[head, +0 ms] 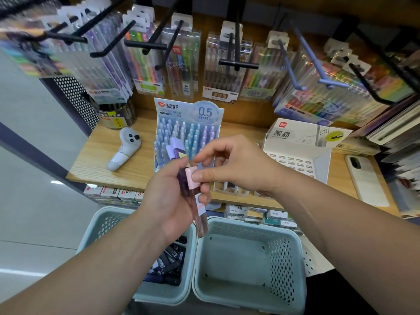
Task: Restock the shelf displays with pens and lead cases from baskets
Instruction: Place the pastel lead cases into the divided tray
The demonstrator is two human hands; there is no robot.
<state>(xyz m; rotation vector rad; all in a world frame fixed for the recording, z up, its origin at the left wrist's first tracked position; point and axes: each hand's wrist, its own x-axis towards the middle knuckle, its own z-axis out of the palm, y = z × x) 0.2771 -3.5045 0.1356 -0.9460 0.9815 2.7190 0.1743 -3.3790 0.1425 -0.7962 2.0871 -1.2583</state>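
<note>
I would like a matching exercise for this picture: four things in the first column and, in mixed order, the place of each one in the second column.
Things
1. pink-capped case
2. white controller
3. phone
4. dark lead cases

Places
A. in the left basket
B. on the shelf, left of the pen display
C. on the shelf, at its far right
D. held between the left hand and the right hand

Pairs: 1-D, 2-B, 3-C, 4-A
</note>
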